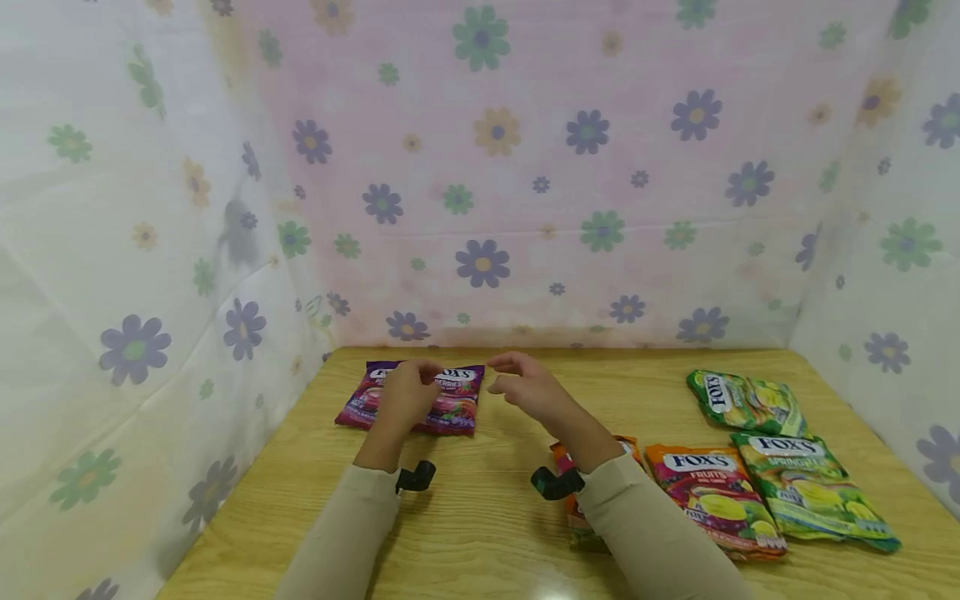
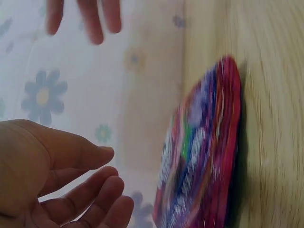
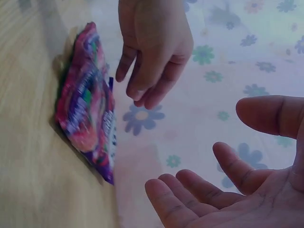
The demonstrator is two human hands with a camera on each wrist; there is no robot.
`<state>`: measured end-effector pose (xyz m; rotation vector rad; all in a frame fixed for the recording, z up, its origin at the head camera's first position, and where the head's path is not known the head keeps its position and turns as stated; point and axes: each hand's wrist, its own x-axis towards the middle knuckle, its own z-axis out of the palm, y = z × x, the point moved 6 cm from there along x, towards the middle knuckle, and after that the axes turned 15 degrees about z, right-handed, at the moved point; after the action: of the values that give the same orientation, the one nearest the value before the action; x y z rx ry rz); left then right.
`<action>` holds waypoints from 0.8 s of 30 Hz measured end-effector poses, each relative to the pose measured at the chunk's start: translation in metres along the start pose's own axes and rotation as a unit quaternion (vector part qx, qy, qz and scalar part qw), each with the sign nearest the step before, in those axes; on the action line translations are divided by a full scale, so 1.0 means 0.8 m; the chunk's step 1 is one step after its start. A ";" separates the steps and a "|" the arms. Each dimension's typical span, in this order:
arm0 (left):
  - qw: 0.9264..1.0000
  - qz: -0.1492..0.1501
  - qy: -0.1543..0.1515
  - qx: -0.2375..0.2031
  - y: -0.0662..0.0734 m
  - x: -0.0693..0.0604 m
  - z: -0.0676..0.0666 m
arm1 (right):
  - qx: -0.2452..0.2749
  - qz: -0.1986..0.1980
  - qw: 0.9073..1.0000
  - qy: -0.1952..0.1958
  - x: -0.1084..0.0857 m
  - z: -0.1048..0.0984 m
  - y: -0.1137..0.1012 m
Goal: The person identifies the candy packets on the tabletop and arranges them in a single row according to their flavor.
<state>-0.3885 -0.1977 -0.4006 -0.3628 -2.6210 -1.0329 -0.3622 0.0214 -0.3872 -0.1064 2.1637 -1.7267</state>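
Two beige sleeves lie nearest the camera, the left sleeve [image 1: 337, 533] and the right sleeve [image 1: 660, 533], reaching in from the near edge of the worktop [image 1: 480, 517]. A black wrist mount shows on each, left [image 1: 417, 477] and right [image 1: 553, 485].

Toward the worktop's far left corner, two purple berries packs [image 1: 457, 408] lie side by side, printed faces up. The left hand [image 1: 408, 396] is raised over them, hiding part of both; its grip is loose, thumb and fingertips slightly apart, with nothing between. The right hand [image 1: 532, 387] hangs just right of the packs, clear of them, its grip wide apart and holding nothing, fingers toward the left hand.

Toward the near right corner, an orange-red pack [image 1: 581, 527] lies partly hidden beneath the right forearm, with a fruits pack [image 1: 716, 500] beside it. Next comes a green pack [image 1: 813, 492]; a second green pack [image 1: 750, 404] lies behind it, toward the far right corner. Flowered cloth [image 1: 540, 208] rises behind the far edge.
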 end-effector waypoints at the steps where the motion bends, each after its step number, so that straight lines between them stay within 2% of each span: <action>1: 1.000 0.004 -0.004 -0.002 0.006 -0.001 0.003 | -0.002 -0.002 1.000 -0.001 -0.002 -0.005 -0.002; 7: 0.998 0.028 -0.038 -0.034 0.034 -0.007 0.016 | -0.026 -0.014 1.000 -0.004 -0.012 -0.035 -0.005; 12: 0.998 0.048 -0.045 -0.023 0.049 -0.008 0.021 | -0.039 -0.017 0.999 0.000 -0.022 -0.058 0.001; 18: 0.995 0.045 -0.075 -0.048 0.057 -0.018 0.037 | -0.075 -0.006 0.997 0.004 -0.037 -0.076 0.016; 24: 0.991 0.057 -0.111 -0.048 0.077 -0.027 0.051 | -0.130 -0.004 0.991 0.014 -0.059 -0.101 0.027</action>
<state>-0.3551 -0.1282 -0.3987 -0.6766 -2.7108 -1.1407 -0.3416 0.1147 -0.3821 -0.1595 2.4010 -1.4498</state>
